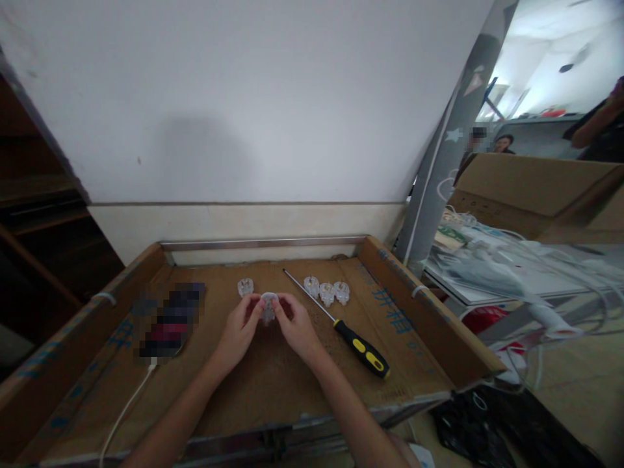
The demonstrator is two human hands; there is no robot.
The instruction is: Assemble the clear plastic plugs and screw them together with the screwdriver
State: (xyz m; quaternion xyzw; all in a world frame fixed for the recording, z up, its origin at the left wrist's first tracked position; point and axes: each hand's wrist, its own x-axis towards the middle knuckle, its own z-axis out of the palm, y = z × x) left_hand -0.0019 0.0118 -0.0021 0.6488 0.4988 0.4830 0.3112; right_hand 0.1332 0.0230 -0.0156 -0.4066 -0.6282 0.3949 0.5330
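Observation:
Between the fingertips of both hands is a clear plastic plug, held just over the cardboard. My left hand pinches its left side, and my right hand pinches its right side, thumbs on the face. Just beyond my left fingers lies another clear plug. To the right of my right hand a screwdriver with a black and yellow handle lies diagonally, its tip pointing away to the left. Past its shaft, several clear plugs sit close together.
A cardboard-lined tray with raised sides forms the work surface. On its left lies a blurred phone with a white cable. At right are a grey post, a cluttered white table and a large carton, with people behind.

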